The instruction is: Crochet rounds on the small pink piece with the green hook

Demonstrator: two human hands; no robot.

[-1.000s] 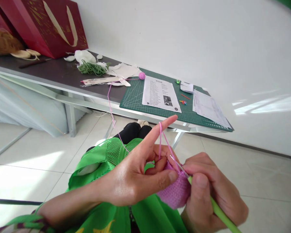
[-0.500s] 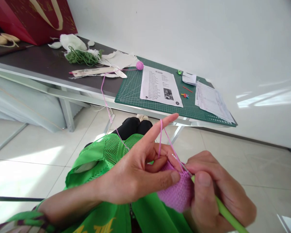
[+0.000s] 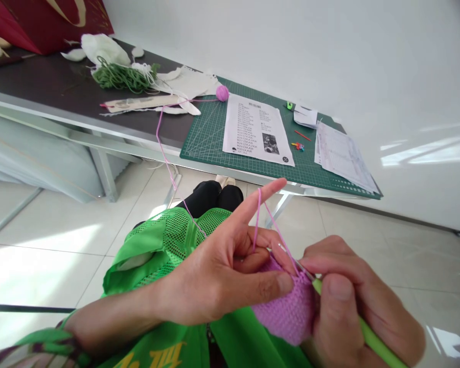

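Observation:
My left hand pinches the top edge of a pink crochet piece between thumb and fingers, its index finger stretched out. Over that finger loops pink yarn, running down to the edge of the piece. My right hand grips a crochet hook with a green handle. The hook's metal tip lies at the top edge of the piece, beside the yarn and the left fingertips. Part of the crochet piece is hidden behind my hands.
Ahead stands a dark table with a green cutting mat. On the mat lie a printed sheet, more papers and a pink yarn ball. Green yarn and a red bag are at the left.
Both hands, with the crochet piece and hook, have shifted slightly right and down in the view. The camera view has turned a little. The yarn still loops over my left index finger.

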